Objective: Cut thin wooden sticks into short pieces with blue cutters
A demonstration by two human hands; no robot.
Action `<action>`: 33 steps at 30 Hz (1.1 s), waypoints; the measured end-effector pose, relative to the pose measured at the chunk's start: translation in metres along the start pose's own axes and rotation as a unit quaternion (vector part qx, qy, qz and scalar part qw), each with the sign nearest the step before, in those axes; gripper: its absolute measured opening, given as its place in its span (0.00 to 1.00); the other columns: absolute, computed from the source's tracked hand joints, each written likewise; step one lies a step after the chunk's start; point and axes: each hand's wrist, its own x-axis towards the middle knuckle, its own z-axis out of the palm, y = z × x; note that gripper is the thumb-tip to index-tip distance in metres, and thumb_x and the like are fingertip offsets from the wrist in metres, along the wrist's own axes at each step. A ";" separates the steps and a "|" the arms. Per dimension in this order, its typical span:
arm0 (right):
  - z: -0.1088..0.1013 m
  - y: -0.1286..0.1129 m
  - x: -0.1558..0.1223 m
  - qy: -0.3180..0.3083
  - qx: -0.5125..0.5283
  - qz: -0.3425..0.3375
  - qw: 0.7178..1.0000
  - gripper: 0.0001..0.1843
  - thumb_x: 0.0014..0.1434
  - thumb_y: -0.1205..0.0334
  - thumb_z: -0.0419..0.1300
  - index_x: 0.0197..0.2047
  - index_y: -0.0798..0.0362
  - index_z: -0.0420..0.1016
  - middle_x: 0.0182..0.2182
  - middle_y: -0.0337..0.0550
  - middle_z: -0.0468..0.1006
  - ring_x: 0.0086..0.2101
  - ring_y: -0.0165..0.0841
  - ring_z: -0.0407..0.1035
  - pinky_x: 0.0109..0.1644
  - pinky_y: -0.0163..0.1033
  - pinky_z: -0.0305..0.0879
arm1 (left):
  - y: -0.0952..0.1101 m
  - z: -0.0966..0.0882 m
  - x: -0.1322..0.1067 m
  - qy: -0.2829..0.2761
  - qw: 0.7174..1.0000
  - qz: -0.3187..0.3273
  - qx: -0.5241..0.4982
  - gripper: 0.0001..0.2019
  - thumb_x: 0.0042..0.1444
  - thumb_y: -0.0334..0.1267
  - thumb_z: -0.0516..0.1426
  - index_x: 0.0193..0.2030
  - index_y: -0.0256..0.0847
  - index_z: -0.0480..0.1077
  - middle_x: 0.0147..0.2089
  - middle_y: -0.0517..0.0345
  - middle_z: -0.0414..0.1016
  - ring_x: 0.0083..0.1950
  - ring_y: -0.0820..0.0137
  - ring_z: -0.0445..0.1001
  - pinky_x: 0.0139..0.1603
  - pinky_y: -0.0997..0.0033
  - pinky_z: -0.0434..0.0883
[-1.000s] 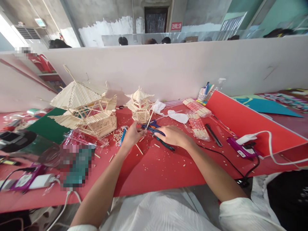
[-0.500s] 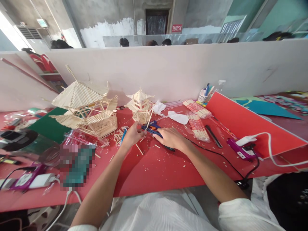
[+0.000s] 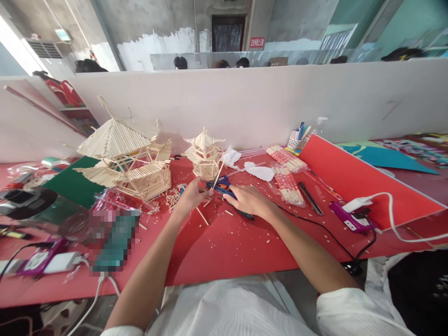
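My left hand (image 3: 192, 195) pinches the lower end of a thin wooden stick (image 3: 219, 171), which slants up and to the right. In my right hand (image 3: 250, 199) are blue-handled pliers (image 3: 230, 193), fingers wrapped over the handles and the jaws pointing left at the stick near my left fingertips. Whether the jaws touch the stick I cannot tell. Just behind the pliers lies a blue glue gun (image 3: 224, 180) with an orange trigger, partly covered. A small stick-built pavilion (image 3: 206, 154) stands beyond my hands. Another loose stick (image 3: 202, 216) rests below my left hand.
A larger stick pavilion (image 3: 129, 158) stands at left, with cut bits (image 3: 172, 199) beside it. Bundled sticks (image 3: 289, 184), a black cutter knife (image 3: 311, 198), a leaning red board (image 3: 367, 182) and a purple power strip (image 3: 350, 217) lie at right. A phone (image 3: 117, 240) lies at left.
The stick leans slightly more to the right, and its lower end shows more plainly in front of the pliers' jaws. Both hands stay almost in place.
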 end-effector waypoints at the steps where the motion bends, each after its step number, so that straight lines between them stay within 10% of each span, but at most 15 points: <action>1: -0.001 0.002 0.000 0.005 0.002 -0.001 1.000 0.22 0.71 0.46 0.46 0.52 0.53 0.72 0.45 0.55 0.83 0.43 0.48 0.78 0.40 0.41 0.63 | -0.001 -0.003 0.001 -0.005 1.000 0.004 0.012 0.20 0.48 0.36 0.68 0.46 0.40 0.65 0.28 0.61 0.78 0.30 0.69 0.80 0.36 0.70 0.76; 12: -0.002 0.020 0.005 0.095 0.039 -0.054 0.993 0.20 0.71 0.47 0.47 0.50 0.53 0.71 0.44 0.49 0.81 0.41 0.41 0.75 0.40 0.39 0.60 | -0.016 -0.024 0.005 0.007 0.905 0.062 0.420 0.07 0.52 0.37 0.60 0.34 0.40 0.78 0.35 0.52 0.82 0.38 0.63 0.78 0.37 0.71 0.69; 33: 0.020 0.022 0.019 0.205 0.186 -0.029 0.960 0.23 0.71 0.46 0.42 0.44 0.52 0.70 0.39 0.47 0.79 0.38 0.40 0.72 0.42 0.39 0.62 | -0.019 -0.022 0.008 -0.012 0.902 0.063 0.427 0.07 0.45 0.30 0.62 0.32 0.42 0.78 0.33 0.55 0.83 0.37 0.63 0.80 0.35 0.75 0.68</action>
